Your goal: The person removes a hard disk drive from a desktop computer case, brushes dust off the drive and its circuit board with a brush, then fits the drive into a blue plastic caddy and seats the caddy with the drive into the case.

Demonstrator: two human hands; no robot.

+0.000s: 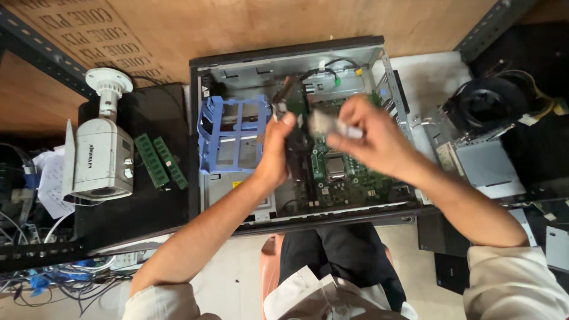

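Blurred small part (pixel 323 122) in right hand (pixel 370 142)

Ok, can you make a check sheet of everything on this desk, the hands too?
Surface: wooden bench, dark mat at left.
Job's things: open computer case lying flat, green board inside, blue drive cage.
Clutter: white security camera, two green memory sticks, round fan on metal parts.
Grippers: left hand holds a dark part; right hand pinches something small, blurred.
Cables: black cable in case; tangled wires lower left.
Surroundings: metal rack bars.
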